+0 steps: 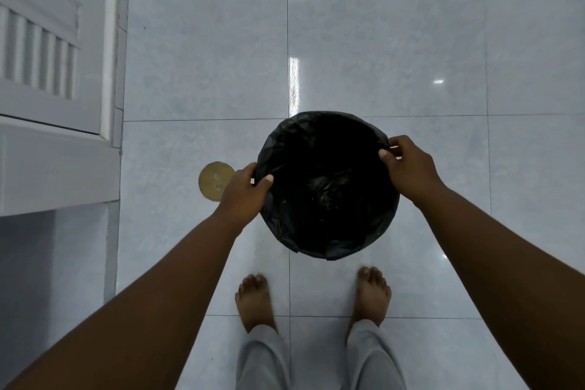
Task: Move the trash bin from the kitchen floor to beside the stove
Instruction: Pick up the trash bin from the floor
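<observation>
Black-lined trash bin (326, 187), unlabelled, gripped by left hand (242, 190) and right hand (410, 168).

Trash bin (327, 187) between both hands, floor drain (212, 179) left.

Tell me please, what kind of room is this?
Probably a home kitchen or utility area: glossy tiled floor, a white louvred cabinet door, a round floor drain cover, and a lined trash bin. No stove is visible.

We find no legible text, label, brand or number anywhere in the frame. We record no readable signs.
</observation>
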Action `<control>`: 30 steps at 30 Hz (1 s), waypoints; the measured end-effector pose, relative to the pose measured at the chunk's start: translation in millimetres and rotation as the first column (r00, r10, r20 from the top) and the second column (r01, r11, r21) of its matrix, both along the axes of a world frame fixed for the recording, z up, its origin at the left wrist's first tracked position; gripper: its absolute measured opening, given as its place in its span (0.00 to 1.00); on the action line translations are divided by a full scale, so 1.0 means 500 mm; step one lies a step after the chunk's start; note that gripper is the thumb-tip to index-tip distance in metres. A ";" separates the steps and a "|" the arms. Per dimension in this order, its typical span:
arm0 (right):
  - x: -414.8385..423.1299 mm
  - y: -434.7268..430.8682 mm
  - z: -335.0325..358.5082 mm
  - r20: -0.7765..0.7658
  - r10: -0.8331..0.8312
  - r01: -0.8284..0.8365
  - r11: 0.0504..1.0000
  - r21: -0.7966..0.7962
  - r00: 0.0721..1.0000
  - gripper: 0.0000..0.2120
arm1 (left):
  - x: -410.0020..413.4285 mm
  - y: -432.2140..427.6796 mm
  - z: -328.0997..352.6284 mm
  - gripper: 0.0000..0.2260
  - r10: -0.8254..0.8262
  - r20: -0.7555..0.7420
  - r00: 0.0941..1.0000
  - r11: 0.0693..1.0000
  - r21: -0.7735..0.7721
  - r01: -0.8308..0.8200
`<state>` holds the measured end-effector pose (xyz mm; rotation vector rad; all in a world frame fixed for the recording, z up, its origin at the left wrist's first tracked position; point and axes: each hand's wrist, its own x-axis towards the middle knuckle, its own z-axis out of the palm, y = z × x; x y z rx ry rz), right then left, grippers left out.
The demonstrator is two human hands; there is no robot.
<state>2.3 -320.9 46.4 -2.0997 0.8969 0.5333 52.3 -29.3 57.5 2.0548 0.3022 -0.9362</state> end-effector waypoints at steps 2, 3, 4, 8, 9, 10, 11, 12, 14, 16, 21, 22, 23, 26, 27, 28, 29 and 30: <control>-0.008 -0.006 -0.008 0.013 -0.036 0.035 0.998 0.042 0.999 0.17 | 0.004 -0.001 -0.014 0.18 -0.005 0.007 1.000 1.000 -0.007 0.005; -0.017 -0.008 -0.014 0.018 -0.045 0.043 0.997 0.056 0.999 0.17 | 0.004 -0.001 -0.021 0.19 0.001 0.007 1.000 1.000 -0.014 -0.001; -0.027 -0.008 -0.019 0.024 -0.052 0.050 0.996 0.072 0.998 0.18 | 0.003 0.001 -0.030 0.19 0.016 0.006 1.000 1.000 -0.023 -0.016; -0.093 -0.010 -0.036 -0.005 -0.078 0.078 0.987 0.139 0.997 0.27 | -0.017 0.019 -0.061 0.24 0.040 -0.117 0.992 0.998 -0.051 -0.046; -0.114 -0.010 -0.040 -0.032 -0.059 0.064 0.985 0.161 0.998 0.29 | -0.026 0.024 -0.065 0.26 0.008 -0.169 0.986 0.998 -0.067 -0.020; -0.134 -0.008 -0.044 -0.053 -0.019 0.029 0.982 0.189 0.998 0.29 | -0.035 0.028 -0.070 0.29 -0.042 -0.208 0.977 0.995 -0.093 0.023; -0.152 -0.003 -0.048 -0.062 0.035 -0.021 0.976 0.217 0.997 0.29 | -0.043 0.029 -0.073 0.30 -0.099 -0.224 0.970 0.989 -0.127 0.072; -0.166 0.005 -0.049 -0.052 0.085 -0.070 0.968 0.242 0.995 0.29 | -0.047 0.030 -0.073 0.30 -0.146 -0.219 0.965 0.980 -0.164 0.111; -0.180 0.023 -0.048 0.016 0.105 -0.106 0.959 0.262 0.994 0.28 | -0.052 0.027 -0.066 0.28 -0.193 -0.148 0.970 0.965 -0.208 0.160; -0.180 0.035 -0.040 0.092 0.088 -0.109 0.964 0.244 0.992 0.27 | -0.052 0.024 -0.052 0.26 -0.178 -0.058 0.982 0.960 -0.228 0.160; -0.154 0.042 0.021 0.190 0.052 -0.091 0.975 0.204 0.980 0.30 | -0.036 0.013 0.033 0.30 -0.077 0.007 0.997 0.961 -0.266 0.076; -0.147 0.040 0.044 0.203 0.040 -0.082 0.975 0.205 0.978 0.30 | -0.031 0.011 0.059 0.33 -0.062 0.010 0.998 0.960 -0.273 0.063; -0.140 0.038 0.072 0.213 0.026 -0.072 0.975 0.211 0.977 0.29 | -0.026 0.009 0.089 0.35 -0.049 0.018 0.999 0.960 -0.277 0.052; -0.118 0.032 0.187 0.247 -0.005 -0.054 0.971 0.232 0.969 0.29 | -0.008 0.007 0.200 0.36 -0.025 0.049 0.998 0.959 -0.281 0.038; -0.109 0.029 0.237 0.258 -0.021 -0.044 0.969 0.243 0.966 0.29 | -0.001 0.008 0.247 0.35 -0.024 0.055 0.998 0.955 -0.293 0.039; -0.103 0.025 0.290 0.268 -0.045 -0.027 0.966 0.259 0.962 0.29 | 0.005 0.010 0.295 0.35 -0.019 0.055 0.998 0.955 -0.293 0.034; -0.097 0.022 0.347 0.281 -0.065 -0.014 0.963 0.271 0.958 0.28 | 0.010 0.011 0.349 0.35 -0.014 0.060 0.998 0.957 -0.290 0.031; -0.090 0.019 0.408 0.299 -0.073 -0.013 0.961 0.276 0.951 0.28 | 0.015 0.009 0.410 0.36 -0.007 0.068 0.998 0.956 -0.294 0.027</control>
